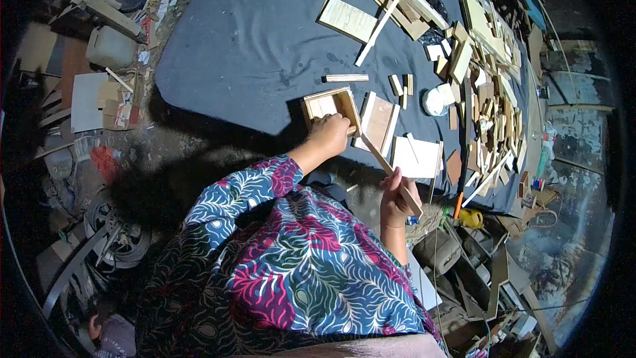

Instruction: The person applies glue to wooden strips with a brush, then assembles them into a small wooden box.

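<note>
A small open wooden box [309,110] stands at the near edge of the cloth-covered table. My left hand [329,134] is closed over its near wall, with the fingertips inside the box. In my right hand [399,200] is a thin wooden strip [376,152], held near its lower end and slanting up to the left. The strip's far end comes right to the box's near right corner. Beside the box lies a wooden panel with pale side strips [379,119]. A white board [416,157] with a thin stick on it sits closer to my right hand.
Dark cloth [232,46] covers the table. A short wooden bar [346,78], a plywood piece [348,20] and a white round container [434,102] lie beyond the box. Wood offcuts [490,113] pile up at the right. Part of another person [116,335] shows at lower left.
</note>
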{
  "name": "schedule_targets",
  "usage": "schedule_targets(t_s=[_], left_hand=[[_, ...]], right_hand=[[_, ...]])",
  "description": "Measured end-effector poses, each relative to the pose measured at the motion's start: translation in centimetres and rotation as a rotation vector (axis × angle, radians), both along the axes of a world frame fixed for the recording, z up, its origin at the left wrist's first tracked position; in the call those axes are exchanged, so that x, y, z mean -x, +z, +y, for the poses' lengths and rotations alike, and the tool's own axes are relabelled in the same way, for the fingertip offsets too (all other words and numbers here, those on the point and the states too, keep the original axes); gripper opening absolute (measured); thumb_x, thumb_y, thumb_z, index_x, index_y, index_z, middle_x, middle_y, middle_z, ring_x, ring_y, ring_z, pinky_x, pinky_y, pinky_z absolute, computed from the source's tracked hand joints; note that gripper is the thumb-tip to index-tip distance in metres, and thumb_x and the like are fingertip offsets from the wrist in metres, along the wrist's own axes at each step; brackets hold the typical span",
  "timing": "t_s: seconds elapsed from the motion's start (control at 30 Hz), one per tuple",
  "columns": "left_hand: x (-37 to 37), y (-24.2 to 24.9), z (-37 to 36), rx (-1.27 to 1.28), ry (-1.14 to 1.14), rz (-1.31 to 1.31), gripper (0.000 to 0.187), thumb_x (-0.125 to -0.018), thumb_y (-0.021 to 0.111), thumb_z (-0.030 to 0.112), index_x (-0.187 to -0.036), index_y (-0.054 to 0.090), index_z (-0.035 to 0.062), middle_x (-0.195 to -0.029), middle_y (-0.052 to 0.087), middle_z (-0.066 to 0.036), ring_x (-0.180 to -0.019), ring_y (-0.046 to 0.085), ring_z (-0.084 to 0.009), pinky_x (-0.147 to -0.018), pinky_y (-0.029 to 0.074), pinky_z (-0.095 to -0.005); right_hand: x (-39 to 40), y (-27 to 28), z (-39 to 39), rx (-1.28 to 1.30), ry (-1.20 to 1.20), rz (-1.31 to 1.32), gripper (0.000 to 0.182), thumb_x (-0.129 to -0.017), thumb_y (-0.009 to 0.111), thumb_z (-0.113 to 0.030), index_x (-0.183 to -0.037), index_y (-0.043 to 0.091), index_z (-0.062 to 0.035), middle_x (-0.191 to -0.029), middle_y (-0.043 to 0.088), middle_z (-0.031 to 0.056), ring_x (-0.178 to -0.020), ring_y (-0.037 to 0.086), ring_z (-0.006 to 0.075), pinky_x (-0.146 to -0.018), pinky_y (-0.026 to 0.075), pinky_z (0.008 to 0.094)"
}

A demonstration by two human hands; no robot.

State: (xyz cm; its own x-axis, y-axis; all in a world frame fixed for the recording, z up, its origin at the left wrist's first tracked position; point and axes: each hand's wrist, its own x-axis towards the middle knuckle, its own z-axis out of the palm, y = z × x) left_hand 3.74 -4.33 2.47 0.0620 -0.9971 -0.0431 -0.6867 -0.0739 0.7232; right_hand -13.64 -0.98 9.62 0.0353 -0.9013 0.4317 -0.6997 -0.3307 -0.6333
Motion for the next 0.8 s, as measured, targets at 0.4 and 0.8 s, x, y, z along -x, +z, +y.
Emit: schedule_targets(t_s=[0.4,0.8], left_hand=[[0.4,0.1,0.3,0.045,-0.057,0.015,0.009,-0.069,0.052,0.010,-0.067,0.054,0.0013,-0.072,0.054,-0.016,-0.072,0.054,-0.0334,-0.066,0.043,-0.0411],[0.6,0.7,0.5,0.028,-0.113,-0.004,0.007,-0.068,0.052,0.010,-0.067,0.051,0.0031,-0.072,0.054,-0.014,-0.074,0.054,-0.0321,-0.064,0.044,-0.0424]], right_hand=[[2.1,1.2,-1.3,-0.039,-0.031,-0.323,0.019,-0.081,0.051,-0.009,-0.067,0.050,0.0027,-0.048,0.052,0.0083,-0.040,0.049,0.0103,-0.039,0.041,0.0207],[2.6,0.4,-0.9,-0.025,-0.037,-0.314,0.020,-0.080,0.053,-0.007,-0.062,0.048,0.0020,-0.049,0.052,0.0086,-0.040,0.049,0.0108,-0.039,0.039,0.0208]])
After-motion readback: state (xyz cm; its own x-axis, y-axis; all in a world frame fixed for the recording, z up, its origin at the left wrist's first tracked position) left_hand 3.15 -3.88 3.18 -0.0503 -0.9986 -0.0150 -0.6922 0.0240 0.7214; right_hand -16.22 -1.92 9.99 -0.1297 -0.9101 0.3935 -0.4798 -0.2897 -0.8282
